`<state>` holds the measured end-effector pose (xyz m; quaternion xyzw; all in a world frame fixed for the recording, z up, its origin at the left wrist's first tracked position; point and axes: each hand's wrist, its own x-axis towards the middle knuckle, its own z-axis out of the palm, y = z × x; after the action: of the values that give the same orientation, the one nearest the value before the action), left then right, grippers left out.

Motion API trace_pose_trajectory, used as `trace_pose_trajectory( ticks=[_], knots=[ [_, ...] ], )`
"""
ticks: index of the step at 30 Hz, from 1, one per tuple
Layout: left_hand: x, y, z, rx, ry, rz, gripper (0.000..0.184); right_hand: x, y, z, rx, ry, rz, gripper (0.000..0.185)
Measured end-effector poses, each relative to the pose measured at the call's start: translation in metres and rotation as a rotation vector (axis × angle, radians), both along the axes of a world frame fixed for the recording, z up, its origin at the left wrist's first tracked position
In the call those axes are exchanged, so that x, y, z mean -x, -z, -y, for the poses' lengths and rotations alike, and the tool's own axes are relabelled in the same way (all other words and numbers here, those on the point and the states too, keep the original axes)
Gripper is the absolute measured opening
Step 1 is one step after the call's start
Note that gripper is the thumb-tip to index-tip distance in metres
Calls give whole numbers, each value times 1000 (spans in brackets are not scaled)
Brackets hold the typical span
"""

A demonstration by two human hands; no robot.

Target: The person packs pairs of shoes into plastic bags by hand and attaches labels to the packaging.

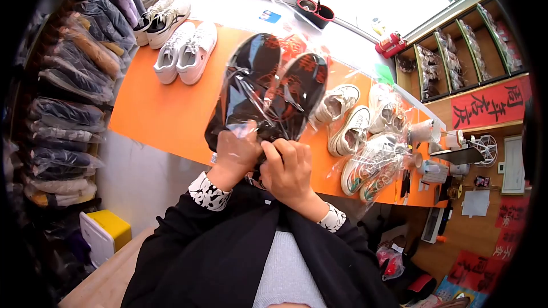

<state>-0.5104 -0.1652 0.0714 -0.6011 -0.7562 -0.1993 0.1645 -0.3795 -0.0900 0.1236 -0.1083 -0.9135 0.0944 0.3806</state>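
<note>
A clear plastic bag with red print holds a pair of black shoes, raised over the orange table. My left hand grips the bag's near end, its fingers partly behind the plastic. Right beside it, my right hand has its fingers curled and pinched on the same gathered end. White sneakers stand unwrapped on the table to the left of the bag. To its right are more white sneakers and a pair in clear plastic.
The orange table runs across the view. Wrapped garments hang at the left, above a yellow and white box. A red and black mop bucket stands beyond the table. Wooden shelves and a fan are at the right.
</note>
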Motion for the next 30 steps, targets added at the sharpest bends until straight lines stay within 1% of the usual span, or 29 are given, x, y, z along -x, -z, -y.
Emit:
trace_pose_trajectory(
  ticks=[2,3,4,6,7,8,9,10,11,12,14,15,16,17,18,19,20,21,22,24,25,26,28,29,30],
  knots=[
    [-6,-11,-5,-11,-2,315,11,10,-7,-2,-42,44,-4,33],
    [-10,-16,-4,-51,-4,428,16,13,-11,-3,-27,45,10,30],
    [-11,-16,-6,-54,-6,427,16,16,-13,-5,-30,42,9,30],
    [-13,-17,-11,-28,-26,336,18,21,-17,-8,-58,-22,12,27],
    [-15,-20,-12,44,-72,355,19,27,-20,-8,-75,-60,-4,27],
    [-17,-13,-12,42,-66,354,19,31,-22,-5,-78,-54,-4,27],
    [-21,0,-13,-22,-136,84,18,36,-25,-1,-85,-123,25,28],
    [-24,11,-14,-55,-165,-53,18,41,-27,3,-91,-192,52,29],
    [-27,21,-15,-93,-203,-190,17,47,-18,8,-173,-215,77,29],
    [-32,31,-17,-95,-317,-198,17,47,-15,9,-158,-295,134,27],
    [-46,48,-25,-103,-546,-211,16,47,-11,9,-238,-408,163,26],
    [-52,54,-28,-105,-657,-215,16,45,-8,8,-241,-400,161,26],
    [-56,58,-32,-109,-768,-219,16,41,-4,8,-212,-395,135,22],
    [-40,46,-25,-216,-556,-2,20,37,-3,7,-183,-391,107,18],
    [-24,34,-19,-329,-322,253,25,33,-4,7,-189,-383,104,18],
    [-9,22,-12,-413,-114,487,30,26,-5,7,-160,-301,94,21],
    [-6,0,-11,-408,-105,781,33,19,-5,8,-127,-220,85,26],
    [-1,-5,-11,-395,-93,929,34,11,-3,8,-131,-204,43,31],
    [4,-10,-11,-387,-91,1075,35,8,-5,9,-130,-199,43,31],
    [23,-10,-8,-304,-45,1105,22,2,-12,9,-88,-37,-59,36],
    [24,-12,-6,-391,-36,1149,18,-5,-14,8,-45,-18,-55,43],
    [25,-16,-7,-481,-24,1191,14,-8,-12,3,-45,-19,-60,43],
    [40,-6,-4,-428,2,1208,15,-14,-7,-3,-86,80,-68,43],
    [42,2,-3,-484,-24,1179,17,-14,-8,-6,-56,83,-76,40],
    [45,6,-3,-479,-18,1182,17,-16,-8,-10,-55,91,-75,40]
  ],
)
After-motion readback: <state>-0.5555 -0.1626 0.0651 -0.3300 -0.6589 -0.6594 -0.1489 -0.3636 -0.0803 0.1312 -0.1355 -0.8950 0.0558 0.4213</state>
